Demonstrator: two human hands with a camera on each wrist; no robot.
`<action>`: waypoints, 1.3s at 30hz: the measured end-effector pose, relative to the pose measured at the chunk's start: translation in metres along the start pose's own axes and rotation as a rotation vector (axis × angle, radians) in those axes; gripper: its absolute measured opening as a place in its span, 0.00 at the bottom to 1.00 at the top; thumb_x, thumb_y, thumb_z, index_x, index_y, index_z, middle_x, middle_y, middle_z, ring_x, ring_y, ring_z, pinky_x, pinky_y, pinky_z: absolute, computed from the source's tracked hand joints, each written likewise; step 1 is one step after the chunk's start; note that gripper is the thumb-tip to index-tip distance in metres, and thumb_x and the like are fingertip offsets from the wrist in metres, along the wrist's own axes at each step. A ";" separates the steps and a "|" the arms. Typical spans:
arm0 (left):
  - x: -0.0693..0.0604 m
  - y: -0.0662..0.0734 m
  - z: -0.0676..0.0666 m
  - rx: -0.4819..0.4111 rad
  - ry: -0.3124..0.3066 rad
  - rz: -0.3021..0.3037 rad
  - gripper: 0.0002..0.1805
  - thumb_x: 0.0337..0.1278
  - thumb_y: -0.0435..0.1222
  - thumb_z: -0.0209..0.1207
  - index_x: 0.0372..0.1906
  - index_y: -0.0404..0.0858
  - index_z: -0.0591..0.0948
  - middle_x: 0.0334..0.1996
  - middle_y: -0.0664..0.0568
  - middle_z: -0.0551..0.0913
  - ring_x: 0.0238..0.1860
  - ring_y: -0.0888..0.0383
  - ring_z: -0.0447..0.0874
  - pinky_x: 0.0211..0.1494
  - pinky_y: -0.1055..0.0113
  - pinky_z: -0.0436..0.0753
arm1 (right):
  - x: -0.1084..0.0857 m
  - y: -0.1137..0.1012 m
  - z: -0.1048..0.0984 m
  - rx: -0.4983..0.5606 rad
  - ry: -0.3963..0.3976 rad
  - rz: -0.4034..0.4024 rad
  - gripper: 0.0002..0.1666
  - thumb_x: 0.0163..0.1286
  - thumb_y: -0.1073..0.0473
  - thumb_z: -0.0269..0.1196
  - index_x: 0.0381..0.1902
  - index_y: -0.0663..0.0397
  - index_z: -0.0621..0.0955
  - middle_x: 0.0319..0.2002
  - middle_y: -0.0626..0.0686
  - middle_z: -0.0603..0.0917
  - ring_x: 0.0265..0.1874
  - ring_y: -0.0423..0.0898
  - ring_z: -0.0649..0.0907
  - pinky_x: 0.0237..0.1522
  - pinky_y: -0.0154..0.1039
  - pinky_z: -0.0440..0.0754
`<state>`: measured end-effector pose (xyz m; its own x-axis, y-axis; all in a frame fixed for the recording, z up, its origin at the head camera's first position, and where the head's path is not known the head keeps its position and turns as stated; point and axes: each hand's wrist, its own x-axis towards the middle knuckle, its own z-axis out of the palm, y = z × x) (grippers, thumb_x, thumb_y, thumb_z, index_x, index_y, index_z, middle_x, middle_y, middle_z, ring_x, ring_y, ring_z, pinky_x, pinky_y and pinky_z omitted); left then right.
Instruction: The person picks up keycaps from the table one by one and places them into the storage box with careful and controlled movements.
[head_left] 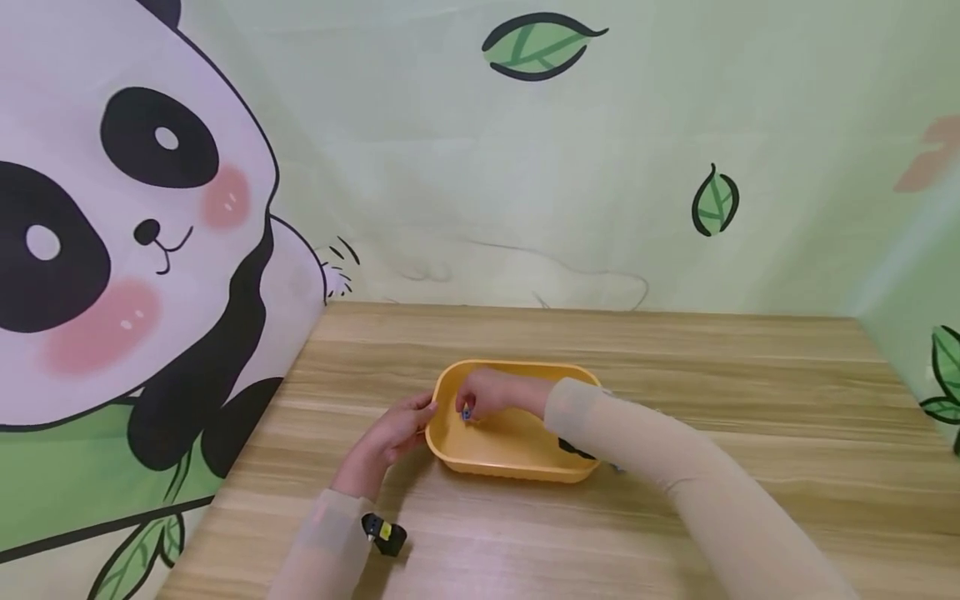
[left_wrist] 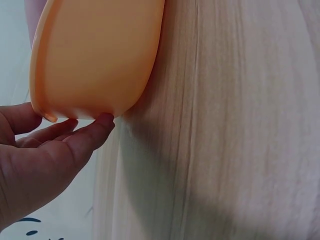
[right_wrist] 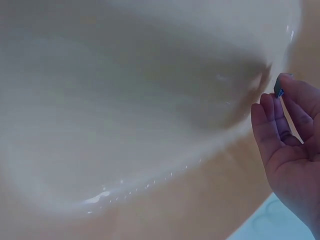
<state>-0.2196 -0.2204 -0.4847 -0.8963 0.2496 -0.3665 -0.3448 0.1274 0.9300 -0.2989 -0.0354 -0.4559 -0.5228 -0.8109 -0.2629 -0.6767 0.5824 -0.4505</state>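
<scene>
A yellow-orange plastic tub [head_left: 517, 450] with rounded corners stands on the wooden table. My left hand [head_left: 402, 427] holds its left end; in the left wrist view the fingertips [left_wrist: 104, 119] touch the outer wall and another finger reaches to the rim. My right hand [head_left: 487, 393] is over the inside of the tub near its left end. Between its thumb and fingers it pinches a small blue piece [right_wrist: 278, 87], whose kind is too small to tell. The right forearm crosses the tub's right end and hides part of it.
Another bit of blue [head_left: 618, 468] shows beside the tub's right end, mostly hidden by the right sleeve. A black wrist camera [head_left: 385, 534] is on the left wrist. Behind the wooden table [head_left: 675, 358] hangs a cloth printed with a panda and leaves.
</scene>
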 end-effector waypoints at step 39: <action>0.000 0.000 0.001 -0.029 0.024 -0.001 0.29 0.82 0.33 0.38 0.80 0.28 0.53 0.73 0.25 0.66 0.58 0.54 0.79 0.57 0.66 0.85 | -0.043 -0.011 -0.057 0.043 0.107 -0.040 0.18 0.70 0.63 0.65 0.55 0.63 0.85 0.46 0.58 0.89 0.47 0.48 0.86 0.52 0.36 0.84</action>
<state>-0.2194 -0.2194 -0.4846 -0.9022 0.2268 -0.3669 -0.3533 0.0994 0.9302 -0.2983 -0.0043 -0.3912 -0.5499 -0.8212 -0.1521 -0.6765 0.5448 -0.4955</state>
